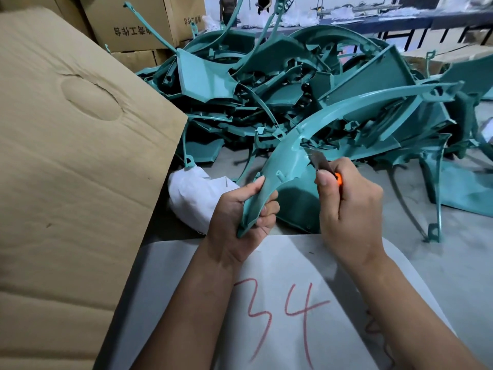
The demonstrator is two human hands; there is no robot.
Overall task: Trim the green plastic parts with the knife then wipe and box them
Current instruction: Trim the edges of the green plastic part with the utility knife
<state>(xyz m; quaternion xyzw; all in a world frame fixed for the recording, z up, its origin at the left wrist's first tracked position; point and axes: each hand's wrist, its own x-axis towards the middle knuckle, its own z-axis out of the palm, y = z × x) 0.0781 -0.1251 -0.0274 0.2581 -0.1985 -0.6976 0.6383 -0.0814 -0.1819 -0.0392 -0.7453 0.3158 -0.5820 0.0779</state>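
In the head view, at the centre of the frame, the left hand [246, 209] grips the lower end of a curved green part [285, 158], and the right hand [349, 206] is closed around the knife [324, 166], whose blade touches the inner edge of the part. I think the cut goes best with short strokes away from the left fingers [268, 209], the part held firm. The blade tip is blurred, the knife handle is mostly hidden, and the box [66, 156] at left shows only its flap.

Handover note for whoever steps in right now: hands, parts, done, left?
Left hand grips the lower end of a curved green part. Right hand holds the knife, blade at the part's inner edge.
Pile of green parts lies behind; white cloth beside the cardboard box.
Done: trimming under way on this part.
Left: finish trimming, wipe, box; then the pile.
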